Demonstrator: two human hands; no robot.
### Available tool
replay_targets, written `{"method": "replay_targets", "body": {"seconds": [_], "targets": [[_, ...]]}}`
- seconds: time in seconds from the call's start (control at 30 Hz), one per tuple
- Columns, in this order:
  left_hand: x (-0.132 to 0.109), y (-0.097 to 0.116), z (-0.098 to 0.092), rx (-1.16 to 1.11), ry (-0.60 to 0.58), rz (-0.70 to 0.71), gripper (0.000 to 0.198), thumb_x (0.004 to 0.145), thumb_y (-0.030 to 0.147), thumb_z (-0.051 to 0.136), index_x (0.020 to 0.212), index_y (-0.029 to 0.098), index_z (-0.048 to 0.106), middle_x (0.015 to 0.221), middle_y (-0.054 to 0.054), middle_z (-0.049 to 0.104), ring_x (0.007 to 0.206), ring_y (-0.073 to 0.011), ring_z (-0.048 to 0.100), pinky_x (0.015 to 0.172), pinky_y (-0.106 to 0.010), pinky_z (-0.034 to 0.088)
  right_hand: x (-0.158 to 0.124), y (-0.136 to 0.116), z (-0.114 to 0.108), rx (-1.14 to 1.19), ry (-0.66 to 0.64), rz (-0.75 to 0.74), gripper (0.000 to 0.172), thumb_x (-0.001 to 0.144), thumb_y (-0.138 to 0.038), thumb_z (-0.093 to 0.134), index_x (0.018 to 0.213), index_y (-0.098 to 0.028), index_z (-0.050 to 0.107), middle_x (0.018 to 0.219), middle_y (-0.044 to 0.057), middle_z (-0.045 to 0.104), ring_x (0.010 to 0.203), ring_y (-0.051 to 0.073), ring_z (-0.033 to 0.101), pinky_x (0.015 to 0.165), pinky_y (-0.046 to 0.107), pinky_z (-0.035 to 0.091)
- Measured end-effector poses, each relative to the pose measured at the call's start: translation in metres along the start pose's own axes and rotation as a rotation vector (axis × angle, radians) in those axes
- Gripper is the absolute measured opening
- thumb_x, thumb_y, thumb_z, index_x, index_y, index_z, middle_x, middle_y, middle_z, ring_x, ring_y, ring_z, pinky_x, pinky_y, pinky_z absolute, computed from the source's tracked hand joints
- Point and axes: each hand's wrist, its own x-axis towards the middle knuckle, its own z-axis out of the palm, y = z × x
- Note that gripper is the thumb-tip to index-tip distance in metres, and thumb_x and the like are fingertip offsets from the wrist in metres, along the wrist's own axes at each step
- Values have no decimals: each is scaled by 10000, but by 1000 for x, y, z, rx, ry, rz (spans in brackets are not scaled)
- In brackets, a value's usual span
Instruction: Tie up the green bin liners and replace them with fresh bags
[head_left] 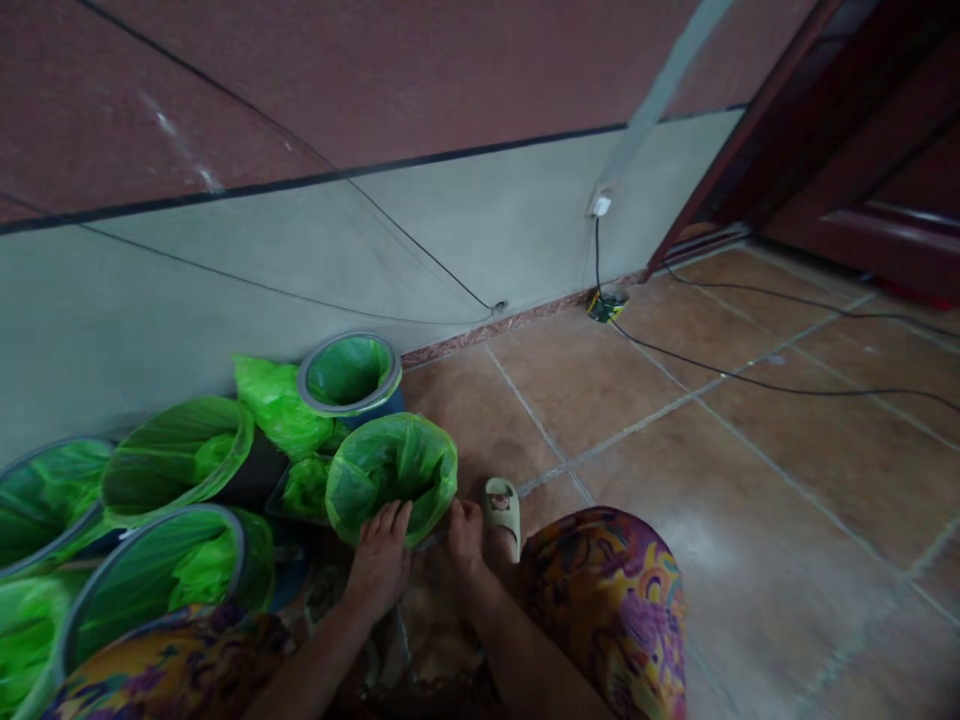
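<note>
Between my knees stands a bin lined with a translucent green plastic bag, its edge folded out over the rim. My left hand grips the near rim, fingers hooked over the bag's edge. At the right side, my right hand has its fingers curled in a pinch at the bag's edge. The thumbs are partly hidden. Crumpled green plastic shows inside the bin. Just behind it is a blue bin with a grey rim, also lined in green.
Several more green-lined bins crowd the left, including a dark one and a grey-rimmed one. A bulging green bag leans by the wall. My slippered foot is right of the bin. A black cable crosses the tiles past a small can.
</note>
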Motion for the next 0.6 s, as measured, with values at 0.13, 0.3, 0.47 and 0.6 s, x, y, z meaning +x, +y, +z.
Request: {"method": "replay_targets", "body": {"seconds": [0.13, 0.3, 0.47, 0.6], "targets": [[-9, 29, 27, -103, 105, -6, 608, 770, 115, 428, 1378, 96, 436, 1392, -166, 496, 1314, -265, 427, 1088, -417, 349, 2, 2, -1, -7, 30, -5, 147, 717, -288, 550, 816, -190, 598, 819, 76, 683, 775, 209, 626, 690, 278, 468], [-22, 36, 47, -142, 111, 57, 654, 746, 72, 410, 1396, 138, 429, 1419, -143, 483, 1334, -271, 409, 1091, -439, 351, 1, 0, -1, -38, 29, 13, 89, 710, -193, 556, 785, -193, 604, 802, 75, 683, 761, 205, 601, 692, 285, 464], [-22, 37, 48, -133, 88, 44, 653, 754, 39, 369, 1400, 111, 432, 1449, -151, 449, 1362, -268, 374, 1110, -427, 337, 0, 1, -1, -64, -1, -6, 126, 733, -217, 523, 815, -189, 614, 815, 75, 679, 749, 204, 612, 676, 293, 466], [-23, 41, 52, -117, 79, 50, 600, 795, 32, 324, 1379, 80, 450, 1450, -167, 443, 1368, -270, 366, 1108, -431, 344, 1, 5, -1, -31, -32, -2, 151, 717, -243, 511, 807, -189, 620, 791, 71, 676, 699, 195, 620, 627, 285, 467]]}}
